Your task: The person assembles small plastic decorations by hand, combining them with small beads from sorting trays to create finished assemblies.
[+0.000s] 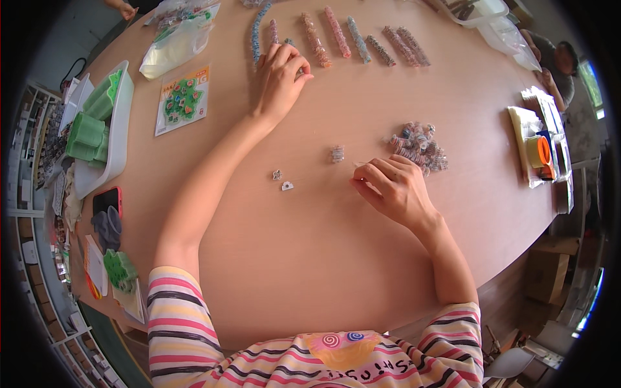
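Lining the far left of the room, well out from the left hand, grey shelving (39, 271) holds boxes beyond the table's curved edge. Nearer, on the pale wood-toned tabletop (291, 258), a white bin (118, 139) carries green containers (87, 137); a red-edged phone (107, 202), a grey cloth (108, 227) and a green scalloped thing (120, 269) lie nearer the person, left of the left forearm. Just left of the left hand, a flat packet (184, 100) shows a green shape and printed lettering, with a clear bag (178, 50) beyond it.

The left hand (279, 90) is among the slim coloured sticks (337, 32), thumb and forefinger close together; whether they grip one cannot be told. Most of the row runs rightward from its fingertips. Between the hands, toward the person, sit two tiny pieces (282, 180), and just left of the right fingertips a small clear-wrapped bundle (337, 154).

The right hand (394, 191) has thumb and forefinger nearly together, something thin and clear at the tips; I cannot tell if it is pinched. Just beyond it lies a pile of short wrapped rolls (419, 145). Bare tabletop stretches from it to the right-hand rim, where an orange-and-yellow tape roll (539, 152) rests on packets, near another person (550, 68). Below that edge, a cardboard box (546, 275) stands. The striped shirt (310, 359) bears dark lettering.
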